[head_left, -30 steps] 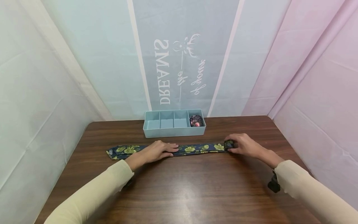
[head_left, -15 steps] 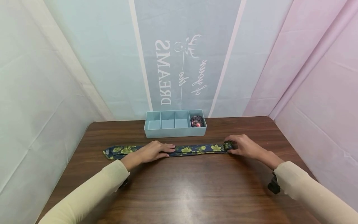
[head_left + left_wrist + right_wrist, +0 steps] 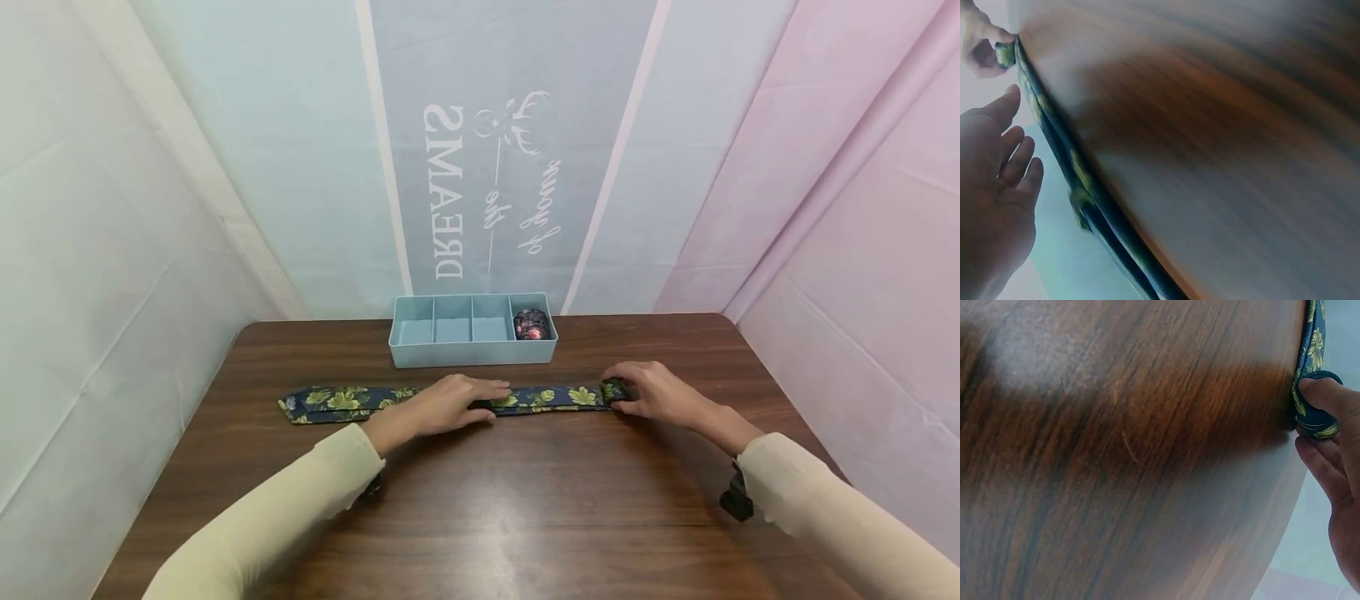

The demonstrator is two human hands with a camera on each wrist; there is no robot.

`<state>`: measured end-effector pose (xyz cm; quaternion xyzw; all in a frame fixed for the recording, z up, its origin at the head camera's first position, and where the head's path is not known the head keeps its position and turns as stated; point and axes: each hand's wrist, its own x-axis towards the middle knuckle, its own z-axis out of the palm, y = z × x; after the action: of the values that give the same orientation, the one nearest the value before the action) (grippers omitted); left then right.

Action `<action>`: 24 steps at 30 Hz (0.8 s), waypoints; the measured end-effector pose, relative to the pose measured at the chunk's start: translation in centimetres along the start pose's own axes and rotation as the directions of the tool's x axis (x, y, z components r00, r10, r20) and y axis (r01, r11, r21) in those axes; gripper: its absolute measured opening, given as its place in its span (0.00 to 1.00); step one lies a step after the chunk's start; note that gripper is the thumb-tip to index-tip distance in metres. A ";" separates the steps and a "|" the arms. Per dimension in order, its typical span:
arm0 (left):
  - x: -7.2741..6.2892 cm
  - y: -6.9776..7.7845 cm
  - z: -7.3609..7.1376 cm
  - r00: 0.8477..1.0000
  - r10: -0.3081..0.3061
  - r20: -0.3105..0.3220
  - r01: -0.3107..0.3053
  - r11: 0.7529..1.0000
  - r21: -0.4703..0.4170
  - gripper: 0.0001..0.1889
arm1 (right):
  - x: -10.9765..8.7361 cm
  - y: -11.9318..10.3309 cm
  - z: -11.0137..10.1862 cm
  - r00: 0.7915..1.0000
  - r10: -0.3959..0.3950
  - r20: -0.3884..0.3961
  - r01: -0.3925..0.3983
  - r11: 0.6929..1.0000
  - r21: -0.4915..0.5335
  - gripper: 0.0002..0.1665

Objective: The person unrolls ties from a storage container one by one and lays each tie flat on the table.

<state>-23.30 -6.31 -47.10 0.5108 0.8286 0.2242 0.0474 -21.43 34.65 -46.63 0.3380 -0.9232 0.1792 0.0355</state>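
Note:
A dark blue necktie with yellow-green flowers [image 3: 341,400] lies lengthwise across the table, its wide end at the left. The right end is wound into a small roll [image 3: 1321,428]. My right hand [image 3: 660,393] holds that roll between thumb and fingers. My left hand [image 3: 442,406] is over the middle of the necktie with fingers extended. In the left wrist view the left hand's fingers [image 3: 1017,164] look relaxed, with a gap between them and the cloth.
Behind the necktie stands a light blue divided box [image 3: 472,355]. Its rightmost compartment holds a rolled dark cloth with pink flowers [image 3: 532,325]. The brown wooden table [image 3: 480,508] ends at a printed cloth backdrop [image 3: 517,208].
My left hand first slid slightly left along the necktie, then lifted and shifted right toward the roll. My right hand has stayed at the rolled end.

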 end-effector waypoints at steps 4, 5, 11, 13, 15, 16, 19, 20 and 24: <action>2.0 0.7 0.5 1.000 0.018 0.015 -0.017 1.000 -0.026 0.24 | 0.0 -0.1 0.1 1.000 0.010 0.005 -0.010 1.000 0.000 0.29; 2.4 0.8 0.6 1.000 0.015 0.023 -0.015 0.999 -0.029 0.24 | 0.0 -0.1 0.2 1.000 0.009 0.003 -0.009 1.000 0.003 0.28; 3.8 0.8 1.3 0.998 0.016 0.054 -0.015 1.000 -0.017 0.22 | 0.0 0.1 0.3 1.000 -0.010 -0.010 0.010 1.000 0.002 0.29; 4.0 0.7 1.5 0.998 0.014 0.067 -0.013 1.000 -0.011 0.22 | 0.0 0.2 0.3 1.000 -0.012 -0.010 0.012 1.000 -0.002 0.29; 4.0 0.5 1.7 0.997 0.007 0.077 -0.007 1.000 -0.006 0.21 | 0.0 0.3 0.4 1.000 -0.012 -0.011 0.012 1.000 0.000 0.29; 4.0 0.4 1.9 0.997 0.005 0.079 -0.004 1.000 -0.007 0.21 | 0.0 0.3 0.4 1.000 -0.011 -0.012 0.011 1.000 0.002 0.29; 3.9 0.2 2.1 0.997 0.010 0.073 -0.009 1.000 -0.013 0.21 | 0.0 0.2 0.4 1.000 -0.008 -0.017 0.008 1.000 0.006 0.29; 3.9 0.2 2.1 0.998 0.013 0.069 -0.012 1.000 -0.015 0.21 | 0.0 0.2 0.4 1.000 -0.007 -0.019 0.007 1.000 0.009 0.29; 3.7 0.0 2.1 0.998 0.016 0.066 -0.015 1.000 -0.018 0.21 | 0.0 0.2 0.4 1.000 -0.003 -0.023 0.004 1.000 0.009 0.28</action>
<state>-24.43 -2.42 -48.41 0.5240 0.8206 0.2147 0.0775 -21.51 34.67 -47.10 0.3377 -0.9214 0.1871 0.0448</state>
